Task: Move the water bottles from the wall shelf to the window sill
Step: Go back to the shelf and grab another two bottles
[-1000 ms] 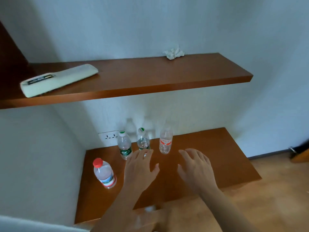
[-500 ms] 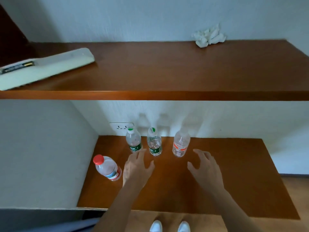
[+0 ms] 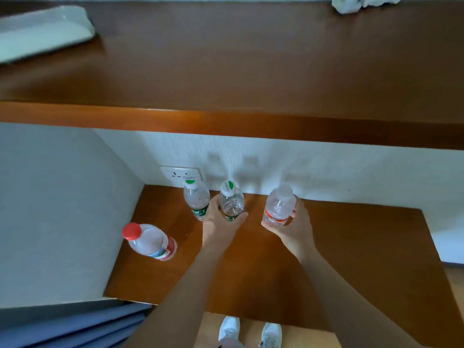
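Note:
Several clear water bottles stand on the lower wooden shelf (image 3: 351, 259). My left hand (image 3: 218, 224) wraps around the middle green-capped bottle (image 3: 231, 200). My right hand (image 3: 295, 227) grips the red-labelled bottle (image 3: 278, 205) with a white cap. Another green-labelled bottle (image 3: 197, 200) stands just left of my left hand, by the wall. A larger red-capped bottle (image 3: 150, 241) stands alone nearer the left wall. The window sill is out of view.
The upper wooden shelf (image 3: 226, 121) overhangs the bottles, carrying a white flat object (image 3: 42, 31) at left and crumpled white paper (image 3: 361, 2) at right. A wall socket (image 3: 179, 175) sits behind the bottles. Blue fabric (image 3: 75, 325) and my white shoes (image 3: 248, 331) lie below.
Both hands reached forward and closed on bottles, the left on the middle green-capped one, the right on the red-labelled one. The view moved closer and tilted downward.

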`<state>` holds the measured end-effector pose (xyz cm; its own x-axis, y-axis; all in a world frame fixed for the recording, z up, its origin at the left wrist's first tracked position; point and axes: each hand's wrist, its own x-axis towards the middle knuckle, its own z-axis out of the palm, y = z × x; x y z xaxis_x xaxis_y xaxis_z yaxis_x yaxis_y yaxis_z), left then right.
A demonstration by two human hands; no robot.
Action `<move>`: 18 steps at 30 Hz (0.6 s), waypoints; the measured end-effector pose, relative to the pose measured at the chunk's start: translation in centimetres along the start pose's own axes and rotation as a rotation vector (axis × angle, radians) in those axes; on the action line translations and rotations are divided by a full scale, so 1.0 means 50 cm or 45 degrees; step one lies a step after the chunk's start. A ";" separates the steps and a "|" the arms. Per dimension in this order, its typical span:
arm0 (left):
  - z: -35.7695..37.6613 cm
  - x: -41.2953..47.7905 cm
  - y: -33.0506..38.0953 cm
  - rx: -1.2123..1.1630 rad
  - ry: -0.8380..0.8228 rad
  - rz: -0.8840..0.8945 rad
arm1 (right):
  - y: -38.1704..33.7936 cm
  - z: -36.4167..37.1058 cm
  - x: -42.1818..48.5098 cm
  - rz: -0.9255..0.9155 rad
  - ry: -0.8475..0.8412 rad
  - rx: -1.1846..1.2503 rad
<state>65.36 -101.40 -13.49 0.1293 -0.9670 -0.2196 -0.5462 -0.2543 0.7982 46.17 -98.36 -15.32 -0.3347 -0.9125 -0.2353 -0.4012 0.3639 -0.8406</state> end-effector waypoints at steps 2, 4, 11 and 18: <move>0.007 0.008 0.009 -0.052 -0.018 -0.027 | 0.012 0.010 0.023 0.021 -0.008 0.045; 0.012 0.019 0.021 -0.157 -0.043 -0.098 | 0.035 0.018 0.052 0.008 -0.051 0.055; 0.023 0.038 0.036 -0.271 -0.071 -0.141 | -0.007 0.017 0.033 -0.046 0.023 0.085; -0.001 0.001 0.047 -0.278 -0.182 -0.106 | 0.001 -0.017 -0.008 -0.042 0.117 0.015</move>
<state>64.13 -102.03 -11.61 0.0395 -0.9343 -0.3544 -0.3455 -0.3455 0.8725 45.55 -97.83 -14.85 -0.3986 -0.9027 -0.1618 -0.4035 0.3311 -0.8530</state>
